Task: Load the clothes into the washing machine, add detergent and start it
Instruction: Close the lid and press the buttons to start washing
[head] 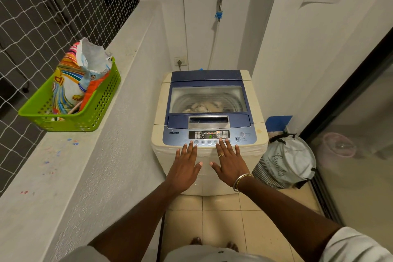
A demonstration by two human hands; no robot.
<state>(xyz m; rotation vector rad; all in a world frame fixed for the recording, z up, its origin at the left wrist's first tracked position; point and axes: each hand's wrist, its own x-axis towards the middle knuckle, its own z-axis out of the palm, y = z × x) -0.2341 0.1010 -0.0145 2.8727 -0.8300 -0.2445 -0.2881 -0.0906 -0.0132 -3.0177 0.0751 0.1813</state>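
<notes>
A cream and blue top-loading washing machine (209, 112) stands against the back wall with its lid down. Through the lid's window I see clothes (205, 107) in the drum. The control panel (209, 135) is lit with a green display. My left hand (185, 165) is flat with straight fingers, its fingertips at the row of buttons on the panel's left. My right hand (228, 160), with a ring and bangles, is also flat, its fingertips on the buttons below the display. An opened detergent bag (78, 78) stands in a green basket (70, 102) on the left ledge.
A grey laundry bag (286, 162) sits on the floor right of the machine, beside a glass sliding door (350, 134). The concrete ledge (63, 166) runs along the left under netting. A tap (219, 7) and a wall socket (180, 62) are behind the machine.
</notes>
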